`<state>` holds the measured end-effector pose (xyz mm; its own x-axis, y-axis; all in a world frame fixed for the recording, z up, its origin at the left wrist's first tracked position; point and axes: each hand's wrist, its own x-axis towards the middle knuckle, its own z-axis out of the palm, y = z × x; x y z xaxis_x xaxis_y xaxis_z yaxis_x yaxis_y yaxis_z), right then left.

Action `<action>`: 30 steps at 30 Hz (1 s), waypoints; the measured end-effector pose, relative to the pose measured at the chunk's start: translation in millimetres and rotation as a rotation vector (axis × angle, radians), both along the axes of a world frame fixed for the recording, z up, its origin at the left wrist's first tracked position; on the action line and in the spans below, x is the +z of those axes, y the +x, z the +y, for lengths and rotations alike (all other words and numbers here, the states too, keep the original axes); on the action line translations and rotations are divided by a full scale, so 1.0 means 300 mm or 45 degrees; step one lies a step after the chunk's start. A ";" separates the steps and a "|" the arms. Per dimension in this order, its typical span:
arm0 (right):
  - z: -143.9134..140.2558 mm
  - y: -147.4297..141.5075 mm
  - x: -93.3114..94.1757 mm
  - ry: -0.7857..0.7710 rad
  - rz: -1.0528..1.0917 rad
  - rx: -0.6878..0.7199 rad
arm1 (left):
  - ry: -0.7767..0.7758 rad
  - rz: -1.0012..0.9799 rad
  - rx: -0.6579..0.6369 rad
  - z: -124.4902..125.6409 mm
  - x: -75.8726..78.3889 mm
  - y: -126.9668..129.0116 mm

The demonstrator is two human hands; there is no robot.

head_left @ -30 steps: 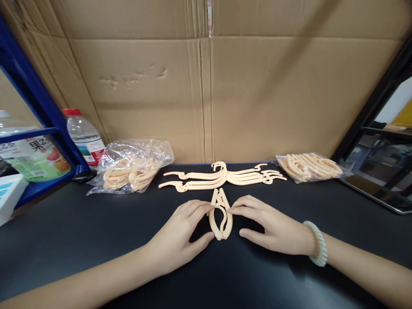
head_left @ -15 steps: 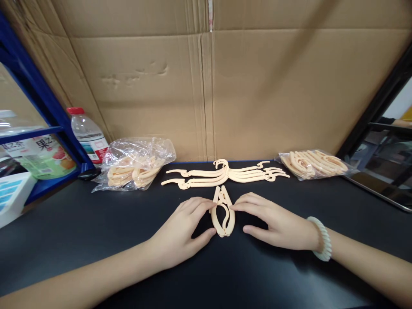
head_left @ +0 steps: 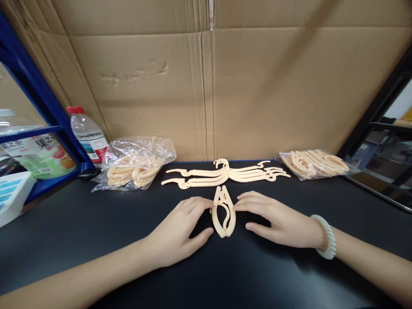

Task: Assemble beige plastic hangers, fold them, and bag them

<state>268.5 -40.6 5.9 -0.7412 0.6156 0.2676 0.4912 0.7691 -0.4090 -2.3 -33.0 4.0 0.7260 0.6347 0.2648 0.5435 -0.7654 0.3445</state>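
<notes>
Cream-coloured and folded up, a hanger (head_left: 232, 219) lies on the black counter (head_left: 222, 274) in front of you, between your two hands, its narrow forked end pointing away from you and its rounded end towards you. A curved piece runs inside its oval opening. Your left hand (head_left: 180, 229) rests to its left: the fingertips meet its edge towards the far end, while the thumb lies just beside the rounded end. Your right hand (head_left: 278, 221) is opposite, with fingertips at the hanger's right edge and the thumb apart from it. Each grip is spread, thumb well away from the fingers, and neither pinches the hanger. A pale coiled band (head_left: 328, 238) circles your right wrist.

Just beyond the folded piece you have a group of opened hangers (head_left: 228, 172) in the same cream colour, lying close together, their arms stretched out left and right and their hooks near the middle. To their left sits a clear plastic bag (head_left: 138, 165) with cream pieces inside; to their right lies a second bag (head_left: 313, 164), flatter and also filled. Behind the first, a red-capped bottle (head_left: 86, 133) stands near the blue frame (head_left: 54, 94). Brown cardboard (head_left: 273, 86) rises at the back.
</notes>
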 end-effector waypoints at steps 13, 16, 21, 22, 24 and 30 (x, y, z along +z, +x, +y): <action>0.004 0.007 0.010 0.008 -0.038 -0.017 | 0.021 0.018 0.024 -0.001 -0.011 -0.005; 0.005 0.005 0.011 0.001 -0.054 -0.018 | 0.019 0.033 0.023 0.000 -0.010 -0.004; 0.008 0.006 0.011 0.007 -0.045 -0.010 | 0.019 0.016 0.022 0.000 -0.011 -0.004; 0.008 0.007 0.011 0.008 -0.043 -0.009 | 0.019 0.016 0.023 0.000 -0.012 -0.004; 0.008 0.010 0.011 0.006 -0.043 -0.010 | 0.020 0.016 0.022 0.000 -0.013 -0.005; 0.009 0.014 0.011 0.002 -0.047 -0.009 | 0.030 -0.007 0.019 0.003 -0.015 -0.005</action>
<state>272.7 -37.9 9.2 -0.7462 0.6206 0.2409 0.5114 0.7661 -0.3894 -3.9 -32.1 -0.5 0.7152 0.6388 0.2836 0.5529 -0.7653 0.3296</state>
